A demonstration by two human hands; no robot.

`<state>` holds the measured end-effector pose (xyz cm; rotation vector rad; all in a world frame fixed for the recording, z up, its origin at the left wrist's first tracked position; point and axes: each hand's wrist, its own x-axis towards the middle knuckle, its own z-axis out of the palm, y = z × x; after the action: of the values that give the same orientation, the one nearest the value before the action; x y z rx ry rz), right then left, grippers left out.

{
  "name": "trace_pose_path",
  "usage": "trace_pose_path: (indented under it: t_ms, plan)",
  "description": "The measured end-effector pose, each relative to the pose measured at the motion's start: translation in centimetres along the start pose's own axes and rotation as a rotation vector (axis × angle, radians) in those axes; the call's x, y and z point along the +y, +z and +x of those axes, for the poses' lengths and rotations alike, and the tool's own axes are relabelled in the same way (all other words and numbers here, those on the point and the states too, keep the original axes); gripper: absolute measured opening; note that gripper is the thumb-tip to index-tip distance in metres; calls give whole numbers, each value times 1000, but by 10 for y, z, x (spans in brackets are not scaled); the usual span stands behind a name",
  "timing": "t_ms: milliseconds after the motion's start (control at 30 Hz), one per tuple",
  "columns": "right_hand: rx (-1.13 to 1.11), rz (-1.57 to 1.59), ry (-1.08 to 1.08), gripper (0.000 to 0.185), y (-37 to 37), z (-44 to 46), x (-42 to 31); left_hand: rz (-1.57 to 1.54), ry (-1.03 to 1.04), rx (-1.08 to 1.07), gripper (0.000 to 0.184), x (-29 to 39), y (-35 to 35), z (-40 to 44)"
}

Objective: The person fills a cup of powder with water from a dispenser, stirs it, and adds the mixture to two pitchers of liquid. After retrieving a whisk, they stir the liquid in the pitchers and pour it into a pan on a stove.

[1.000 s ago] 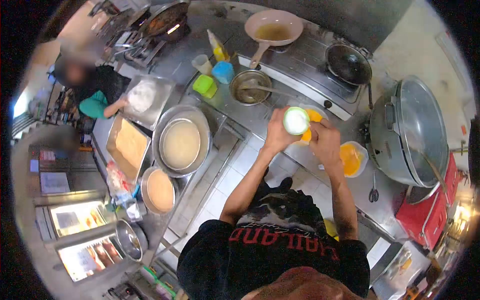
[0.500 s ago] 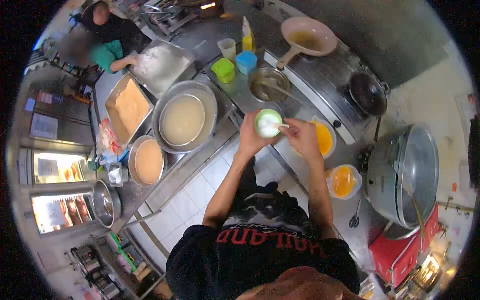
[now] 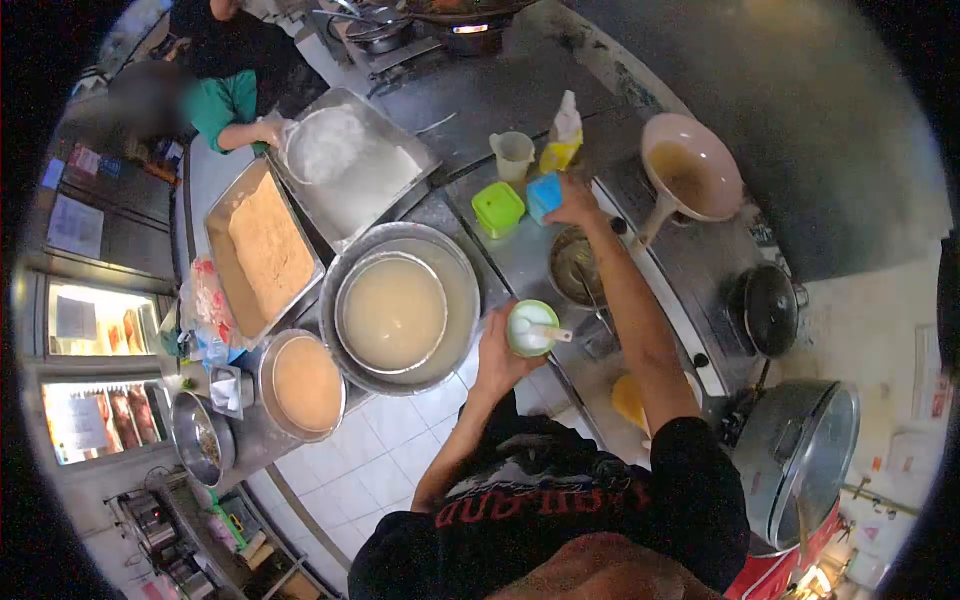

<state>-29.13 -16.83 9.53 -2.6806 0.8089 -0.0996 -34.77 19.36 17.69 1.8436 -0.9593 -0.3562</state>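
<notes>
My left hand (image 3: 497, 357) is wrapped round a small green container (image 3: 531, 328) of white powder, with a pale spoon (image 3: 549, 333) lying across its rim. Further forward, my right hand (image 3: 577, 203) has its fingers on the blue container (image 3: 544, 196). A lime green container (image 3: 498, 209) sits just left of the blue one. Behind them are a clear cup (image 3: 512, 154) and a yellow and white bag (image 3: 563, 134). Under my right forearm, a metal bowl (image 3: 573, 265) with a utensil in it is partly hidden, and so is a container of orange-yellow liquid (image 3: 629, 401).
A pink pan (image 3: 720, 162) and a black pan (image 3: 769, 313) are on the stove at right, near a large pot (image 3: 785, 452). Basins (image 3: 466, 300) and trays (image 3: 316, 262) line the left counter. Another person's hand (image 3: 266, 132) touches the powder tray.
My right hand has left the spoon and reached forward to the blue container. The spoon now rests in the green container. The view has shifted, and the other person's hand holds a round sieve-like item.
</notes>
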Motion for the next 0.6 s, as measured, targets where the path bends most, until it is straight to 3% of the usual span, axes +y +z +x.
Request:
trace_pose_path:
  t_ms: [67,267,367,467,600]
  plan:
    - [-106,-34,98,96,-2,3,-11,-1,-52,3,91,-5,-9,12]
    - [-88,-153,103,111,7,10,-10,-85,-144,-7,90,-12,-17,39]
    - [-245,-229,139,109,-3,14,-20,-108,-181,-1,89,-16,-12,45]
    - [-170,-187,119,102,-10,10,-20,-105,-172,-7,89,-15,-10,50]
    - [-220,106,119,97,-16,24,0,-85,-172,21,87,-7,-8,50]
